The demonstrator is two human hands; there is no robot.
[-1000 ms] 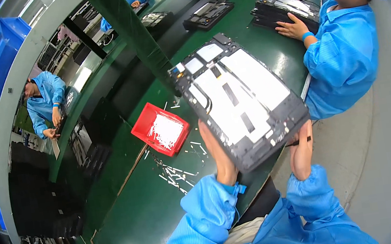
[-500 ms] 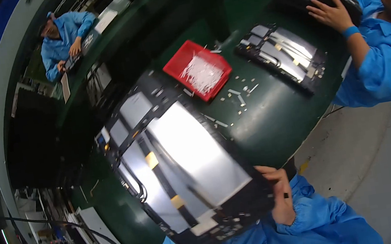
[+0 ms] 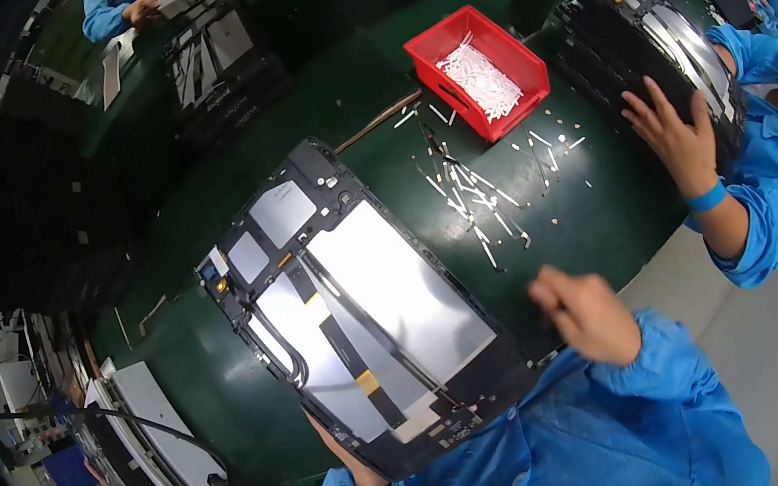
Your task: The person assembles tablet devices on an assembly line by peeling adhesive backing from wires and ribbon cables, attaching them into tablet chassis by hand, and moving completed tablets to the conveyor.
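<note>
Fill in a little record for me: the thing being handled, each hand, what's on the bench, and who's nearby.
Item: flat black device with silver panels, face up
Left hand: at the device's lower left edge, fingers mostly hidden
Right hand: off the device, to its right, blurred
Bench: green
Red bin: holds white strips
Loose strips: scattered near the bin
Neighbour: co-worker's hand at a stack of devices, right

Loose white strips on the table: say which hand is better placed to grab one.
Right hand, probably: it looks empty and nearer the strips, while the left hand seems to steady the device.
</note>
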